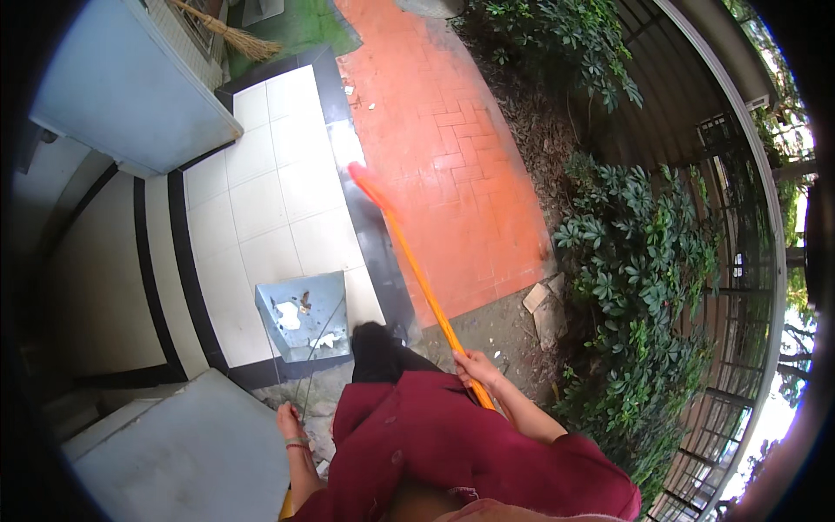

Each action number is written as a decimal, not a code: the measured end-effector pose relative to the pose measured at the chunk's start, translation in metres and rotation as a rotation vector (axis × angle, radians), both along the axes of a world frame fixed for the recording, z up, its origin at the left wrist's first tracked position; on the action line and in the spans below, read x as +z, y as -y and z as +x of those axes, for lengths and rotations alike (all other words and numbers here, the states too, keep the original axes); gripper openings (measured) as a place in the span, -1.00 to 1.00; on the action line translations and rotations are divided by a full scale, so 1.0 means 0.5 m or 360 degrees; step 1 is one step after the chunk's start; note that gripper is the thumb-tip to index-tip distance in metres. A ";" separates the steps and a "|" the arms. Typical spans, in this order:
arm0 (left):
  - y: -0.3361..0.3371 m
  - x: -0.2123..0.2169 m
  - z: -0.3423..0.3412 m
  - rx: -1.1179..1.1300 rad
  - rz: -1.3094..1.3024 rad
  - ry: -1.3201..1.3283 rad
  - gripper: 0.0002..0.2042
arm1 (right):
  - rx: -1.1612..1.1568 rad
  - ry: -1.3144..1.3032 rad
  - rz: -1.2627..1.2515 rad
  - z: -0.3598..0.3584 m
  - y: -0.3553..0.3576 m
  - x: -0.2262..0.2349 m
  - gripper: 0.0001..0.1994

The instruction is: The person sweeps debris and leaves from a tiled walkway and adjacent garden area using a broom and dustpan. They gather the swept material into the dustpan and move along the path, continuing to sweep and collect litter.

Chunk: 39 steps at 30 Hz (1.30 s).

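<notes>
My right hand [474,369] is wrapped round the orange pole of a broom [424,280]. The pole slants away to a pinkish-red head, smeared by motion, over the dark edging between white tiles and orange paving. Lower down, my left hand [290,421] is closed on the thin wire handle of a grey metal dustpan [331,292]. The dustpan rests on the white tiles by my dark shoe. Inside it lie white scraps [289,315] and small brown bits, perhaps dry leaves.
Pale blue doors stand at the upper left [130,78] and lower left [187,448]. A straw broom [243,40] lies by the green floor. Leafy bushes [631,252] and a fence line the right, with broken slabs [544,309] beside the orange paving [461,217].
</notes>
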<state>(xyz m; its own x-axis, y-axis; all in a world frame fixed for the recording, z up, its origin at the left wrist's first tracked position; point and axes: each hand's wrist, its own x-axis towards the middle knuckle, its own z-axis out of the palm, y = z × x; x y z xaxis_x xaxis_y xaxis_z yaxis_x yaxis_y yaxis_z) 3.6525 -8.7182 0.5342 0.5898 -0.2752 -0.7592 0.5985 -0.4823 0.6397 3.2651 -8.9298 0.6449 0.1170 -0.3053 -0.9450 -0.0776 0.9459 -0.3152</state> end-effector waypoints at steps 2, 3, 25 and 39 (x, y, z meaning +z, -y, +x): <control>0.069 0.016 0.021 -0.0060 0.0012 0.0029 -0.82 | -0.0015 -0.0059 -0.0083 0.022 0.076 0.021 -0.75; 0.110 0.011 0.033 -0.0089 0.0016 0.0034 -0.82 | -0.0025 -0.0061 -0.0114 0.029 0.124 0.019 -0.76; 0.907 0.173 0.141 -0.0327 -0.0067 0.0298 -0.74 | 0.0109 -0.0120 -0.0293 0.119 0.995 0.026 -0.78; 1.315 0.322 0.020 -0.0419 0.0023 0.0634 -0.74 | 0.0608 -0.0185 -0.0314 -0.043 1.342 -0.047 -0.80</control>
